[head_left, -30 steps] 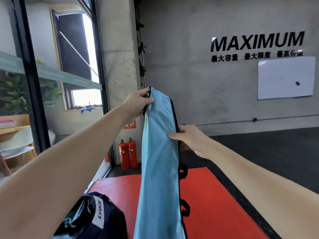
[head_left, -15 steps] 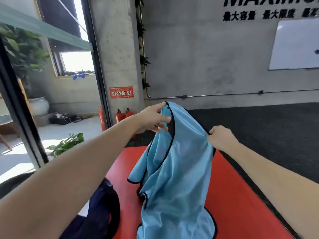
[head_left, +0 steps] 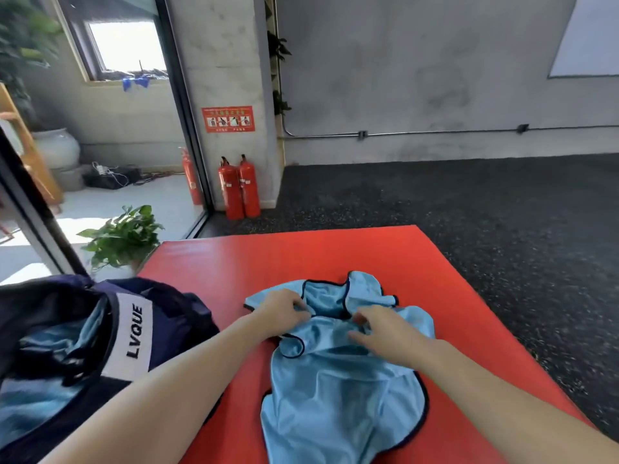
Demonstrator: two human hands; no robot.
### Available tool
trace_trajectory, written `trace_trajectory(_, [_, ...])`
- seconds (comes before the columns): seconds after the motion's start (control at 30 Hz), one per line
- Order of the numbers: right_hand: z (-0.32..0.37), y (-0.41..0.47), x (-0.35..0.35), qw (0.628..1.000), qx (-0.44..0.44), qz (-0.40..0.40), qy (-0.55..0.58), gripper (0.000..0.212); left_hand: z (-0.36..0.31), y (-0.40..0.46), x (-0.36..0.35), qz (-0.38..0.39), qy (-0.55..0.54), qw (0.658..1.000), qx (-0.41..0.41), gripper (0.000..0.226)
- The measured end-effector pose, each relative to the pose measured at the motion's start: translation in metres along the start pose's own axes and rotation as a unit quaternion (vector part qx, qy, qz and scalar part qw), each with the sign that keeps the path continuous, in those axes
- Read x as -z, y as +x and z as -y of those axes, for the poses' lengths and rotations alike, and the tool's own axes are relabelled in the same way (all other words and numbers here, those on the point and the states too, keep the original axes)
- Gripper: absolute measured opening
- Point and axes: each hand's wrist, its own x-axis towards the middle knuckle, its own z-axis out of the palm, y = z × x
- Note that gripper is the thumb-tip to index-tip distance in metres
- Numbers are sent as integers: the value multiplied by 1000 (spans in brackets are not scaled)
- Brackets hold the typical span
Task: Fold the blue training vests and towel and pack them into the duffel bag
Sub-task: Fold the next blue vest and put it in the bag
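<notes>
A light blue training vest (head_left: 338, 393) with dark trim lies crumpled on the red mat (head_left: 301, 256). My left hand (head_left: 284, 311) rests on its upper left part near the neck opening, fingers curled into the cloth. My right hand (head_left: 382, 333) lies on the vest just right of the neck, fingers bent and touching the fabric. At the left stands the open navy duffel bag (head_left: 134, 329) marked LVQUE, with light blue fabric (head_left: 50, 346) showing inside it.
Two red fire extinguishers (head_left: 239, 187) stand by a concrete pillar beyond the mat. A potted plant (head_left: 122, 237) sits near the mat's far left corner by the glass door. Dark speckled floor (head_left: 485, 212) surrounds the mat on the right.
The vest was held up in the air by both hands; it has come down onto the red mat, and both hands are now on its top part. The view has tilted downward.
</notes>
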Motion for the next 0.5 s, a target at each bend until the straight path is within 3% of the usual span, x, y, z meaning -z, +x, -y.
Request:
trace_trajectory(0.13, [-2, -8, -33, 998, 3, 56, -22, 65, 4, 7, -12, 35, 29, 999, -6, 29])
trace_trajectory(0.23, [-13, -15, -42, 999, 12, 27, -17, 81, -1, 15, 10, 31, 60, 997, -23, 23])
trace_trajectory(0.37, [-26, -20, -43, 1000, 10, -28, 10, 97, 1, 34, 84, -47, 57, 997, -6, 9])
trace_trajectory(0.5, [-35, -25, -46, 998, 21, -47, 23, 99, 8, 57, 148, -177, 53, 983, 1, 2])
